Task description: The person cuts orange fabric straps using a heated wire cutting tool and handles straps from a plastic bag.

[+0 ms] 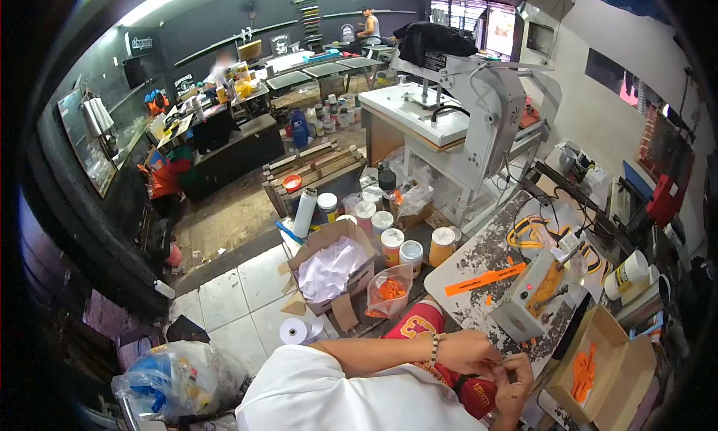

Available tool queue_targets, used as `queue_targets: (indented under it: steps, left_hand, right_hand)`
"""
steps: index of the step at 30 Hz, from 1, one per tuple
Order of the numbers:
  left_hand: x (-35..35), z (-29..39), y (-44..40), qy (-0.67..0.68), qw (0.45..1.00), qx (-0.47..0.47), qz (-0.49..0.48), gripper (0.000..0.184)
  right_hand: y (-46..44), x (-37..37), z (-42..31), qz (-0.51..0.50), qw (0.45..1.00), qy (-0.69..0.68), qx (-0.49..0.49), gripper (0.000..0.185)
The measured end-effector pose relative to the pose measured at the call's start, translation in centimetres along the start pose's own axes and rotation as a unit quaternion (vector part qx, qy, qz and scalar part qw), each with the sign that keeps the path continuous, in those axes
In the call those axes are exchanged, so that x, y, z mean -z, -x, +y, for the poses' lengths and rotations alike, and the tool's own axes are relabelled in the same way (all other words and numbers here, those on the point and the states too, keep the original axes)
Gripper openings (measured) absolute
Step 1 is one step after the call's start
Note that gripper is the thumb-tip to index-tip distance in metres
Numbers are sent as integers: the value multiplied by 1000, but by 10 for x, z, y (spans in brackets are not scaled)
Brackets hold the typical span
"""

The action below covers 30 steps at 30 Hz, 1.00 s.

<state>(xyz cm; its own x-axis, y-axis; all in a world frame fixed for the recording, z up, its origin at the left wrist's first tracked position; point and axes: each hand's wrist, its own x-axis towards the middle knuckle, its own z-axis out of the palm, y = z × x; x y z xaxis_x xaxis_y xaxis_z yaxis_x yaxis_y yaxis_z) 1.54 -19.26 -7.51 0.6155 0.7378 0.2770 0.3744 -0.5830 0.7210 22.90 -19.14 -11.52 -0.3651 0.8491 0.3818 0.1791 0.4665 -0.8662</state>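
My left hand [462,352], with a beaded bracelet at its wrist, meets my right hand [513,382] above my lap. The fingers of both are pinched together, and whatever they hold is too small to make out. Below them is red clothing [413,323] with yellow markings. On the speckled table [458,269] beside my hands lies an orange printed strip [486,279]. A grey tabletop machine [527,300] with a lit red light stands there too. To the right of my hands, an open cardboard box [624,364] holds orange pieces [584,373].
Ahead stand several lidded jars [393,244], a carton of white material [331,265] and a plastic bag of orange scraps [389,289]. A large white press [486,117] rises behind. A plastic bag [176,378] sits at lower left. A person [369,27] is at the far back.
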Motion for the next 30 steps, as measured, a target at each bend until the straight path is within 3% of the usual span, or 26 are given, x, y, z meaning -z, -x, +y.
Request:
queue_targets:
  steps: [5, 11, 22, 28, 30]
  left_hand:
    - [-12, -5, 0, 31, 999, -24, 1, 26]
    - [-9, -7, 5, 17, 999, -30, 30, 28]
    - [4, -7, 13, 17, 999, -24, 25, 31]
    - [8, -6, 18, 3, 1000, 1, 3, 31]
    - [6, -6, 17, 37, 998, -28, 53, 31]
  right_hand:
    - [5, 0, 2, 8, 1000, 13, -18, 34]
    - [8, -12, -6, 21, 996, -75, -38, 35]
    - [-4, -12, -18, 27, 999, -29, -25, 13]
    - [-4, -14, -25, 15, 999, -22, 19, 13]
    - [-7, -13, -28, 11, 1000, 10, 25, 11]
